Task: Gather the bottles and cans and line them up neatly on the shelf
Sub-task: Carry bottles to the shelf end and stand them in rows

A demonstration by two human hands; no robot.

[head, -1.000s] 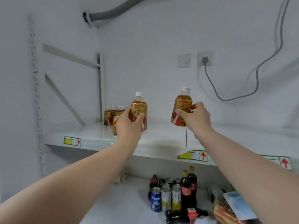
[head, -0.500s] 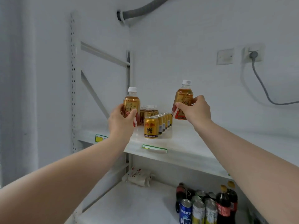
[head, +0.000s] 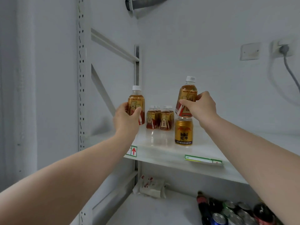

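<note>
My left hand grips an amber tea bottle with a white cap, upright, above the left end of the white shelf. My right hand holds a second amber tea bottle, tilted slightly, just above a gold can at the front of a row. Several more tea bottles stand in rows at the back of the shelf between my hands.
The lower shelf carries dark cola bottles and several cans at the bottom right, plus a white packet. A perforated upright post stands left. A wall socket with a cable is at the upper right.
The view has swung left and closer to the shelf's left end. Both hands, still holding their bottles, have come nearer the row of bottles and the gold can.
</note>
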